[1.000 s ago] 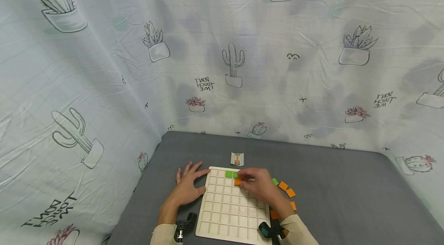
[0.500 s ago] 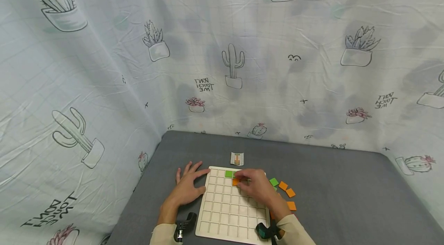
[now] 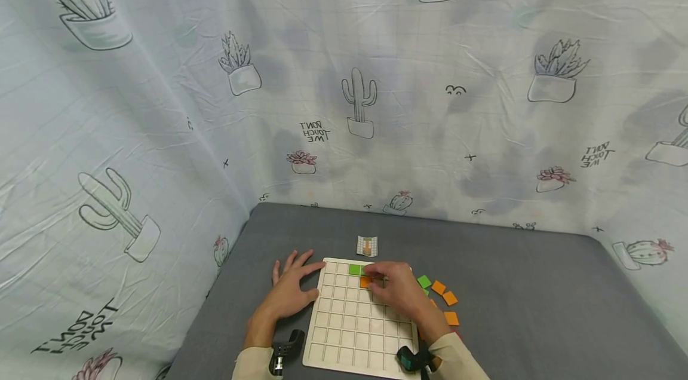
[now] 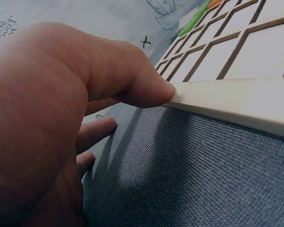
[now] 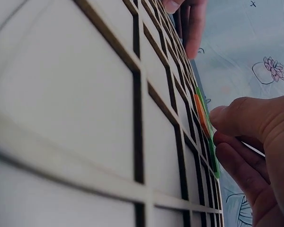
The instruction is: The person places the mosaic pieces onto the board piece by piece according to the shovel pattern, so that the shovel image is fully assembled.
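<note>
My left hand (image 3: pixel 291 290) lies beside the left edge of the wooden grid board (image 3: pixel 335 323). Its fingers are spread, and the thumb presses the board's side in the left wrist view. Over the upper part of the board, my right hand (image 3: pixel 398 287) pinches an orange square tile (image 3: pixel 365 282) at the second row of cells. The right thumb (image 5: pixel 220 118) touches this tile in the right wrist view; the fingertips' hold is partly hidden. A green square tile (image 3: pixel 355 270) sits in the top row, with more green beside it, partly covered by the right fingers.
A small card (image 3: pixel 368 246) with a printed grid pattern lies behind the board. Right of the board are loose green tiles (image 3: pixel 424 281) and several orange tiles (image 3: pixel 450 298), some hidden by the right arm. A cactus-print curtain (image 3: pixel 408 99) hangs behind the grey table (image 3: pixel 510 284).
My right hand has shifted slightly left with the orange tile, which now lines up with a cell below the green tiles. The left hand has stayed still.
</note>
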`<state>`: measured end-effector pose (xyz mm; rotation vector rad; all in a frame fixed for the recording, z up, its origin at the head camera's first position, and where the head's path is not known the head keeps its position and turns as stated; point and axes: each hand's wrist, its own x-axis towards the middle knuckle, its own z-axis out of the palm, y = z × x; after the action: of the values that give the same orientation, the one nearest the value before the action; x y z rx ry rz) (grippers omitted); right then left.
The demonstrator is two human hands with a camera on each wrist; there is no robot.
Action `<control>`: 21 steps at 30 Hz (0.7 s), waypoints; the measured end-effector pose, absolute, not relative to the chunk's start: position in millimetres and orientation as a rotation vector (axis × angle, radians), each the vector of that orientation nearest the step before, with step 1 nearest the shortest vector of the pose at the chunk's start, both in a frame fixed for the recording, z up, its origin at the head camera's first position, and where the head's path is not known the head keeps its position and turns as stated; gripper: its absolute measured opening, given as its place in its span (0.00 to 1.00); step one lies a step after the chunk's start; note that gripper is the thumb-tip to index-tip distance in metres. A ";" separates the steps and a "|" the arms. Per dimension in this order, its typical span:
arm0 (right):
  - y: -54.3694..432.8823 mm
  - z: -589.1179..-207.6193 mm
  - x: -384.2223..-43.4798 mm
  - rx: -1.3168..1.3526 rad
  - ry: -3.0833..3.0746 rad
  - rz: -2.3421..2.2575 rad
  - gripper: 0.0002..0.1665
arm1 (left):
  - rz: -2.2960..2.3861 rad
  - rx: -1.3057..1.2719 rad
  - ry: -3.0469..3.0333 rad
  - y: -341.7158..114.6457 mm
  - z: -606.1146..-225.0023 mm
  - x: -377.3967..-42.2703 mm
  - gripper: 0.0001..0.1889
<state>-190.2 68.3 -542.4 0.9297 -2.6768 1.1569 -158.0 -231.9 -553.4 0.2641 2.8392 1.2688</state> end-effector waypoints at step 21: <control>109.6 -533.3 -180.2 0.883 -2.646 1.234 0.16 | 1.285 0.282 2.845 -230.6 -549.1 -156.3 0.32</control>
<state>-180.2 109.6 -533.3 0.8834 -2.6457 1.2338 -156.3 -230.6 -549.1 0.2823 2.8452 1.2849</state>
